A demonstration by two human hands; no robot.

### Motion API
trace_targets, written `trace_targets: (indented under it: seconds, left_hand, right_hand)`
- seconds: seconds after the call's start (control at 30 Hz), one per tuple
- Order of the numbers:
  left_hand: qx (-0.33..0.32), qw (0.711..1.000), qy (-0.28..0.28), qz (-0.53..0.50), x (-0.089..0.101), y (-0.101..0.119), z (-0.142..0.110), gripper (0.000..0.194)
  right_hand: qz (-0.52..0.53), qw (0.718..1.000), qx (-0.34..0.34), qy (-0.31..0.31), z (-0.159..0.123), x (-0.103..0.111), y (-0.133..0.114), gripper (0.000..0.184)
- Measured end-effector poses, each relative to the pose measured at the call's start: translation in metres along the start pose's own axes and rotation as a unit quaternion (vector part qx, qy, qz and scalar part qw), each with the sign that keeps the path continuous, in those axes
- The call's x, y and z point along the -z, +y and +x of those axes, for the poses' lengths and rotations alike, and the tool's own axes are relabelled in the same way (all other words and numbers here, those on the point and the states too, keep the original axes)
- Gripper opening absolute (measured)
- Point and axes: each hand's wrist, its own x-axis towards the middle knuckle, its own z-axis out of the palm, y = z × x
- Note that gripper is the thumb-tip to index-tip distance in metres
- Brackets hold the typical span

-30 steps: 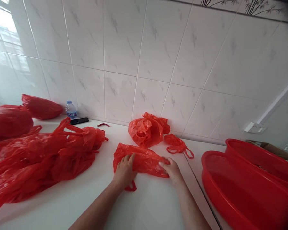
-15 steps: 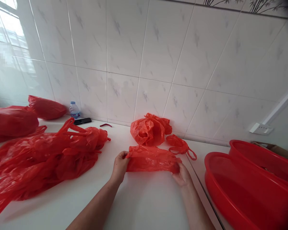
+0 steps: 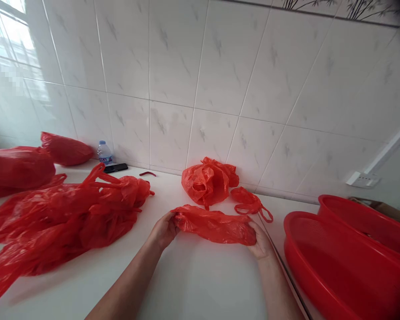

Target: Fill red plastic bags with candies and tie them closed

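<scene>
A thin red plastic bag (image 3: pixel 215 226) is stretched sideways between my two hands above the white table (image 3: pixel 200 280). My left hand (image 3: pixel 165 230) grips its left end, the fingers partly hidden by the plastic. At the other end my right hand (image 3: pixel 260 240) is closed on the bag, the thumb toward the top edge. Just behind lies a crumpled red plastic bag (image 3: pixel 208 182) against the tiled wall. A smaller red bag (image 3: pixel 248 202) with looped handles rests to its right.
On the left spreads a heap of red plastic bags (image 3: pixel 73 218), with fuller red bundles (image 3: pixel 16 169) behind. A water bottle (image 3: pixel 104 153), a black phone (image 3: pixel 116 168) and a dark red strip (image 3: pixel 147 173) lie near the wall. Large red plastic tubs (image 3: pixel 340 262) stand at right.
My hands have spread a little farther apart, the left one moving left and the right one slightly right. The bag between them now sags and bulges lower on its right side.
</scene>
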Motion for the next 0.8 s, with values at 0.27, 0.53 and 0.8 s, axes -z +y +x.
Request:
trace_targets:
  seconds: [0.27,0.53,0.8]
  left_hand:
    - [0.068,0.994,-0.031,-0.077,-0.01,-0.001,-0.009,0.01]
    - [0.034,0.995,0.019,-0.088,-0.011,-0.021,-0.002,0.01]
    - [0.078,0.985,-0.142,-0.052,-0.02,-0.027,-0.019,0.022]
  right_hand:
    - [-0.064,0.996,0.023,0.057,0.004,0.001,0.0,0.023]
    - [-0.518,0.669,0.487,0.218,-0.025,-0.062,0.017,0.028]
    - [-0.639,0.694,0.326,-0.062,-0.024,-0.086,0.069,0.029]
